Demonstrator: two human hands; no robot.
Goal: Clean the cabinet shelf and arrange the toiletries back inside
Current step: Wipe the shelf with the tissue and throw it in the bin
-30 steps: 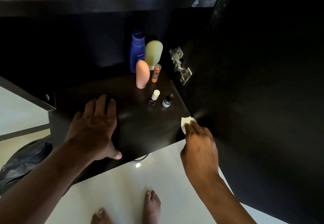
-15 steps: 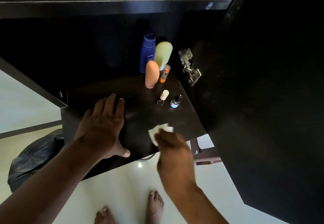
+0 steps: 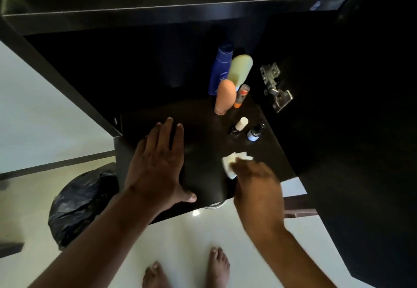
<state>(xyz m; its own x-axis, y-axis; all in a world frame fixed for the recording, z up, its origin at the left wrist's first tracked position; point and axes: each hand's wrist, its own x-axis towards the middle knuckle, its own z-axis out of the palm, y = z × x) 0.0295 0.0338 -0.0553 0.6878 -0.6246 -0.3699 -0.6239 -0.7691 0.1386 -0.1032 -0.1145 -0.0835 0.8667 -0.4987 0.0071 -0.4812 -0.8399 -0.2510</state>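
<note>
A dark cabinet shelf (image 3: 203, 152) lies in front of me. My left hand (image 3: 158, 166) rests flat on its front left part, fingers spread. My right hand (image 3: 257, 186) presses a white tissue (image 3: 232, 163) onto the shelf near the front right. At the back right stand a blue bottle (image 3: 221, 69), a pale green tube (image 3: 240, 69), a peach tube (image 3: 225, 96) and a small orange stick (image 3: 241, 96). Two small nail polish bottles, one with a white cap (image 3: 239, 127) and one with a black cap (image 3: 255, 132), stand just behind the tissue.
The open cabinet door (image 3: 349, 130) with a metal hinge (image 3: 275, 87) stands at the right. An upper shelf (image 3: 180, 12) overhangs. A black bin bag (image 3: 81, 202) sits on the pale floor at the lower left. My bare feet (image 3: 187, 269) show below.
My right hand slid the tissue from the shelf's front right corner leftward across the front, then back a little to the right. My left hand stayed flat on the shelf.
</note>
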